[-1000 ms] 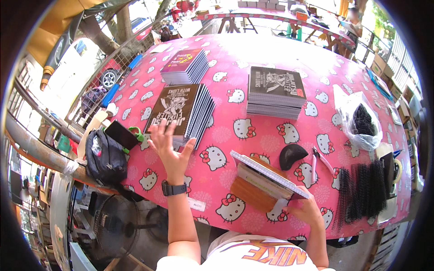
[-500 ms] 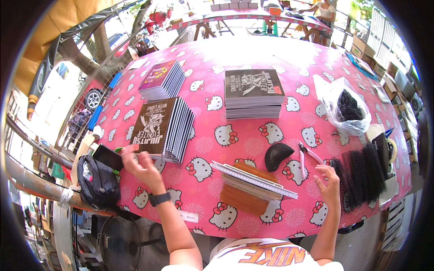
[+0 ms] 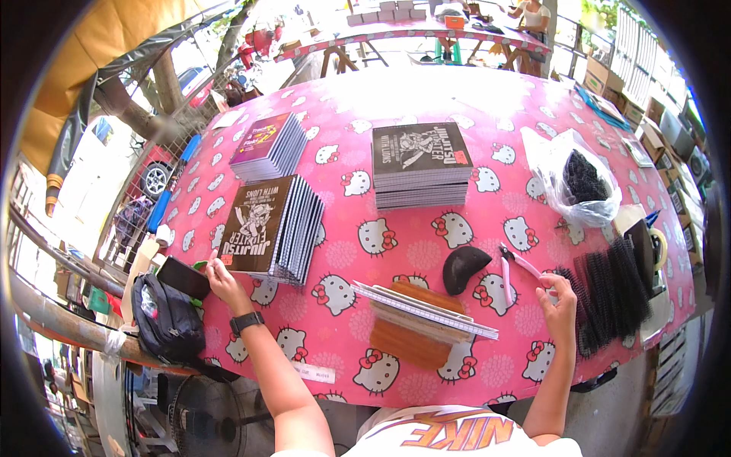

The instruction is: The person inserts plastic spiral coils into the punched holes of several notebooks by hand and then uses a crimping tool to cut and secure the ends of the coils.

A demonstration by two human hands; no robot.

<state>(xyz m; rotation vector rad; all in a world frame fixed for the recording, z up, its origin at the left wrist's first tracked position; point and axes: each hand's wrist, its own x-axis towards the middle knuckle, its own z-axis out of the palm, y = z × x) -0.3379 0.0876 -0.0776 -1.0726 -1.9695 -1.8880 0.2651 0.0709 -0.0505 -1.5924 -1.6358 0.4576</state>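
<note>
My left hand (image 3: 225,285) is at the lower left corner of a stack of dark-covered, spiral-bound books (image 3: 259,228), fingers stretched out; whether they touch a cover is unclear. Just left of it lies a flat black object (image 3: 183,277). My right hand (image 3: 560,302) has its fingers loosely bent and apart, fingertips by the end of one handle of pink-handled cutting pliers (image 3: 509,276). Right of that hand lie black plastic binding coils (image 3: 609,298). Between my hands, a spiral-bound book (image 3: 426,311) lies tilted on a brown wooden stand (image 3: 407,344), beside a black half-round piece (image 3: 465,269).
Further back are another stack of dark books (image 3: 422,164) and a stack of purple books (image 3: 266,146). A plastic bag with black coils (image 3: 585,183) is at the right, a tape roll (image 3: 659,251) near it. A black bag (image 3: 167,318) sits at the left edge. A person (image 3: 533,23) is at a far table.
My left hand has moved slightly down and left along the stack's corner, its fingers closer together. My right hand has shifted slightly right, fingertips at the pliers' handle. The view has tilted slightly.
</note>
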